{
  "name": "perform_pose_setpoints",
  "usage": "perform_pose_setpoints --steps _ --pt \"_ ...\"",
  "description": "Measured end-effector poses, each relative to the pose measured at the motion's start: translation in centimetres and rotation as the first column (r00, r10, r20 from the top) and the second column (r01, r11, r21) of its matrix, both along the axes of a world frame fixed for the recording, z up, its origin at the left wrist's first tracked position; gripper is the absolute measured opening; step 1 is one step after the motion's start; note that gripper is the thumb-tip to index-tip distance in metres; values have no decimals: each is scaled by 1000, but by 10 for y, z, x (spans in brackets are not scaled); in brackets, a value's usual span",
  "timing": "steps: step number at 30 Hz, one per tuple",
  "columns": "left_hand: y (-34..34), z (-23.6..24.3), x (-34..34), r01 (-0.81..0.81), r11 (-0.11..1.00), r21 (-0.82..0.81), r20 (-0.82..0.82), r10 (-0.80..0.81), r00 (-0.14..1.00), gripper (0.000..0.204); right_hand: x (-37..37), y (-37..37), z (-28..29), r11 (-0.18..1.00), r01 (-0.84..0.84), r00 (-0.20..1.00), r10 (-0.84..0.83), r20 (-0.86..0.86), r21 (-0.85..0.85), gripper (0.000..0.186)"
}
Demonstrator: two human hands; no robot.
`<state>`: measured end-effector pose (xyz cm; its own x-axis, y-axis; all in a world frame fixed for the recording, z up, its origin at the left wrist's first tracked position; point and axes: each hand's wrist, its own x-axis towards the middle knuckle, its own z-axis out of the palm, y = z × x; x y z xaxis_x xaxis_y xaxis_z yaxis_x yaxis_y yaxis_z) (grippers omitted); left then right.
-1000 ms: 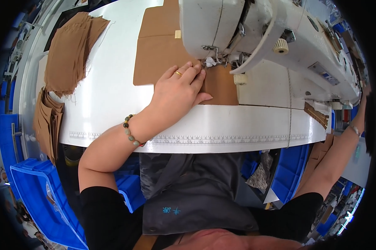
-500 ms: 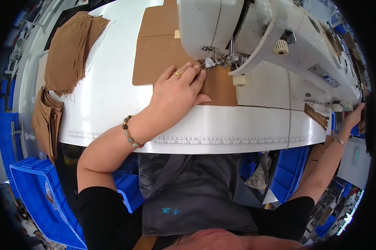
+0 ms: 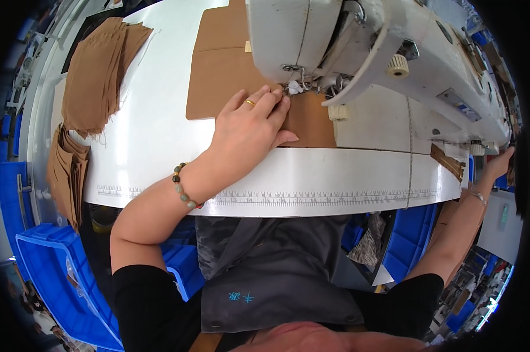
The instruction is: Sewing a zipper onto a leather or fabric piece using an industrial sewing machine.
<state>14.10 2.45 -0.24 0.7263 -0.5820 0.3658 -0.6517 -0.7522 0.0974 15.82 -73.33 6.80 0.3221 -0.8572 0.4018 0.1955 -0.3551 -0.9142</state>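
Observation:
My left hand (image 3: 247, 126) lies flat on a brown fabric piece (image 3: 221, 82), its fingers stretched toward the presser foot (image 3: 294, 87) of a white sewing machine (image 3: 388, 58). The thumb rests on the part of the fabric nearer me. Part of the cloth runs under the machine head, where its edge is hidden. Far to the right, my right hand (image 3: 500, 164) reaches up to the handwheel end of the machine. Its fingers are mostly out of sight behind that end, so their grip does not show.
Stacked brown fabric pieces (image 3: 95, 76) lie at the table's left, and more folded pieces (image 3: 68, 176) hang over its edge. A printed ruler (image 3: 265, 201) runs along the front. Blue bins (image 3: 48, 246) stand below. A cord (image 3: 409, 152) crosses the table at right.
Inside the machine head's slot, a metal lever now shows near the top, and the bar above the presser foot is no longer visible. My left hand and the fabric look nearly unmoved.

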Motion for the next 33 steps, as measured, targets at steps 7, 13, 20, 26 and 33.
perform_pose_setpoints --steps 7,13,20,26,33 --pt "-1 3 0 -4 1000 13 26 4 1000 60 33 17 54 970 -242 913 231 -336 9 52" --pt "-4 9 -3 -13 1000 -21 74 14 997 56 2 61 -26 956 -293 939 285 191 12 49" --pt "-87 16 -14 -31 987 156 33 26 999 50 3 55 -27 953 -295 945 301 125 -70 49" --pt "-69 14 -10 -6 948 318 33 -5 999 40 -3 50 -28 968 -250 966 251 61 -26 51" --pt "22 9 -3 263 947 -186 -82 -282 956 37 -6 47 -1 997 -74 993 75 -90 22 62"
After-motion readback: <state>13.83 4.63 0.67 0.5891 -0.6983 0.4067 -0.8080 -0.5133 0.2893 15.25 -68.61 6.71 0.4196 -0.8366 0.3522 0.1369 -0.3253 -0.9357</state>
